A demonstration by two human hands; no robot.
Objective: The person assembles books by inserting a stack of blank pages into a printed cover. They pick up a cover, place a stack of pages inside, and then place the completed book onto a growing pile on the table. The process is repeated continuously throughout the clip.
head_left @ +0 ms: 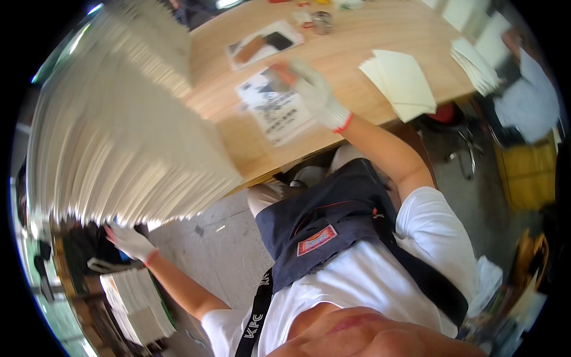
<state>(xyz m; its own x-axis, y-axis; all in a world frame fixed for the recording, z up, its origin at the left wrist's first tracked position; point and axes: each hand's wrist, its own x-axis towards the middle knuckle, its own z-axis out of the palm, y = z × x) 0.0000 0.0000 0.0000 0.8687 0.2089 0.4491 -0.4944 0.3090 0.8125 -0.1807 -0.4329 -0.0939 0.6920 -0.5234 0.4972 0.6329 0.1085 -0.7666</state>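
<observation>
My right hand [315, 92], in a white knit glove with a red cuff, is over a printed white sheet [284, 124] on the wooden table. Its fingers are bent and smeared by motion. A greyish patch shows by the fingertips, and I cannot make out whether it is a held thing or part of the print. My left hand [132, 243], gloved the same way, reaches out low at the left with its fingers stretched and apart. It is by the lower edge of a tall stack of paper sheets [131, 137]; whether it touches the stack is unclear.
On the table [339, 53], another sheet [253, 58] bears a dark flat item, beside a metal cup [322, 22]. Cream sheets [404, 83] lie fanned at right. A bundle [134, 303] stands lower left. Another person's pale sleeve [526, 104] and a chair base [467, 157] appear right.
</observation>
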